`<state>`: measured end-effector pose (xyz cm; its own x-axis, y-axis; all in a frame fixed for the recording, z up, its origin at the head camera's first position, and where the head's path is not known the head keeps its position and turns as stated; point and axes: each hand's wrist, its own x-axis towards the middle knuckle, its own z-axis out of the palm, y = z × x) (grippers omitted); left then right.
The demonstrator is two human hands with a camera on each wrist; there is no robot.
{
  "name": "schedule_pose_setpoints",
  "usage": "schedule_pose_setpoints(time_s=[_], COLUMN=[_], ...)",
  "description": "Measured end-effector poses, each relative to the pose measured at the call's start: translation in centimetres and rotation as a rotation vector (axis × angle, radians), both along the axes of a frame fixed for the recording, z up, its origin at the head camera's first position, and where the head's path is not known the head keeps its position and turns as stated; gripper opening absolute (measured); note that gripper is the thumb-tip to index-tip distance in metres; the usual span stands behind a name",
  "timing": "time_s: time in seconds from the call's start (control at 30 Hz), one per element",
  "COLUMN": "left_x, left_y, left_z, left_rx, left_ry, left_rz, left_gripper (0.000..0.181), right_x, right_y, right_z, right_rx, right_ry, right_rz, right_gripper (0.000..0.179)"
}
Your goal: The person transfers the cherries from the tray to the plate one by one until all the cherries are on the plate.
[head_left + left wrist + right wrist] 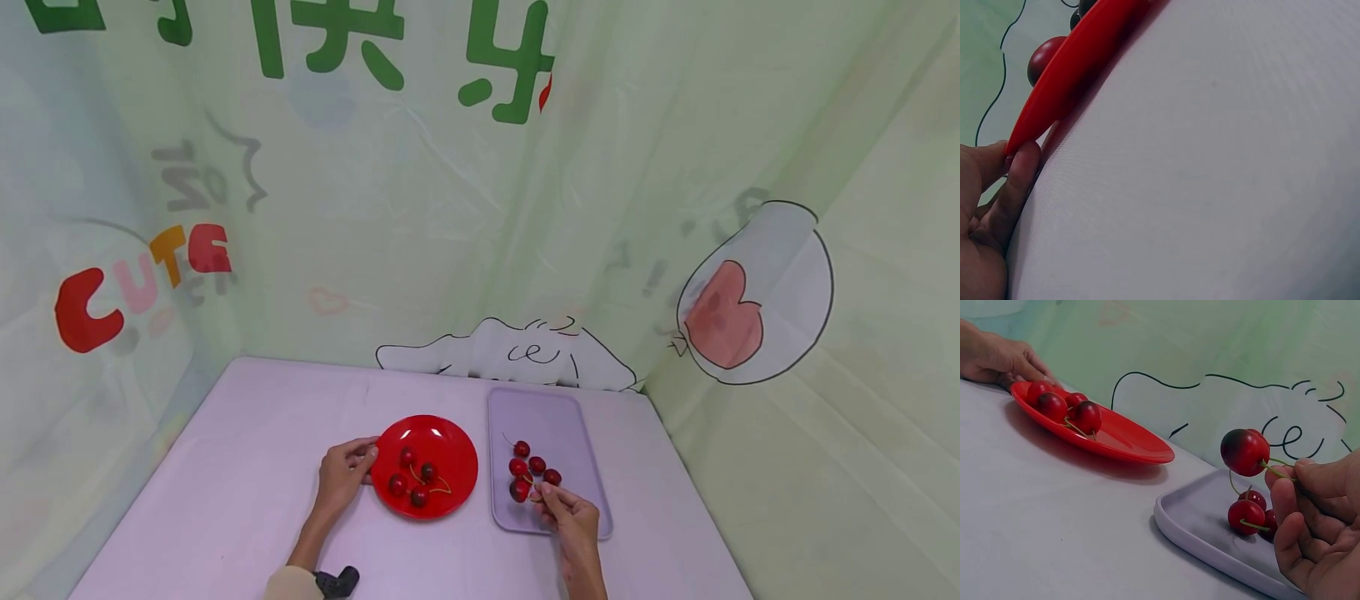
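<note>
My left hand [341,475] pinches the left rim of a round red plate [459,450], thumb above and a finger beneath in the left wrist view. Several dark red cherries [397,484] with green stems lie on the plate's left and lower part. Over a pale purple tray [536,407], my right hand [576,518] pinches the green stems of two cherries [1245,452] between thumb and fingertips. They hang above the tray, one mostly hiding the other in the right wrist view. Three more cherries [537,465] lie on the tray just beyond them.
Plate and tray stand side by side on a light table [247,467]. A printed curtain [420,208] hangs behind the table and along both sides. On the left wrist sits a small black device [337,582], beside a beige sleeve [292,583].
</note>
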<state>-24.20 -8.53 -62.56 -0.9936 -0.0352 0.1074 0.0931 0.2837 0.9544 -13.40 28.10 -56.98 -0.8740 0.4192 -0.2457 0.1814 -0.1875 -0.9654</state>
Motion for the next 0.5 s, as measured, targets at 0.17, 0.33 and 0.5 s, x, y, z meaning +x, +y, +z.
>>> schedule_pose_setpoints(time_s=[0.17, 0.33, 0.5], left_x=[-0.14, -0.25, -0.27], left_y=[-0.02, -0.14, -0.2], left_z=[0.17, 0.09, -0.03], left_rx=[0.018, 0.027, 0.029], left_ry=[-0.01, -0.011, -0.022], left_rz=[-0.012, -0.019, -0.014], left_gripper=[0.03, 0.03, 0.03], right_x=[-0.09, -0.27, -0.5], right_y=[-0.24, -0.33, -0.55], right_z=[0.1, -0.13, -0.33], right_rx=[0.002, 0.0, 0.006], right_ry=[-0.002, 0.002, -0.003], right_rz=[0.008, 0.019, 0.021], right_gripper=[0.022, 0.023, 0.02])
